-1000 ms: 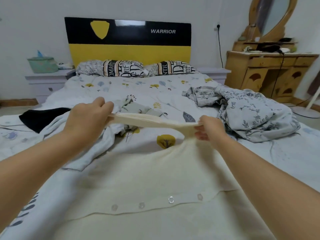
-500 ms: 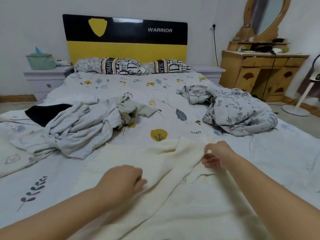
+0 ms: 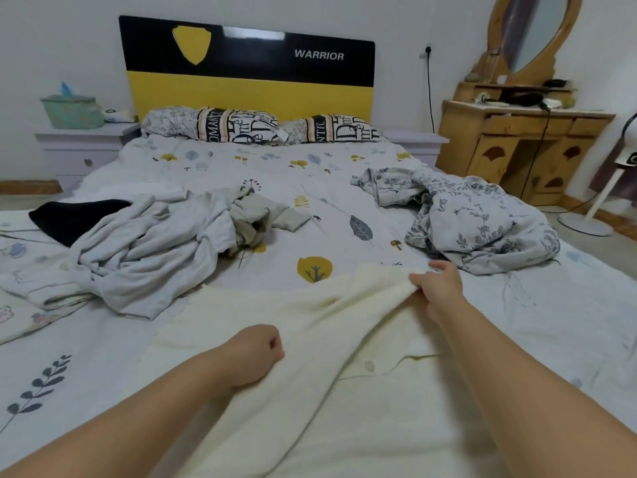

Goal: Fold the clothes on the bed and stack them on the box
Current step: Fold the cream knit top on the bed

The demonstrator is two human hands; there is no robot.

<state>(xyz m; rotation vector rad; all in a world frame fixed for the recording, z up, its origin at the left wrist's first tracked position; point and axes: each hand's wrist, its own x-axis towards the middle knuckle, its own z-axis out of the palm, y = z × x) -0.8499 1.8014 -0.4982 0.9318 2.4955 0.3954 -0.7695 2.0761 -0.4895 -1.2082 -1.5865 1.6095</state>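
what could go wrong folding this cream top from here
1. The right hand pinches only one corner of the cream top, so the fold may land skewed.
2. The left hand is fisted on bunched fabric, which may trap creases.
3. The grey garment pile lies close and could snag in the fold.

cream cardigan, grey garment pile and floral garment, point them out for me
cream cardigan [image 3: 362,401], head view, flat middle of the cloth
grey garment pile [image 3: 148,246], head view, crumpled middle
floral garment [image 3: 482,229], head view, bunched middle
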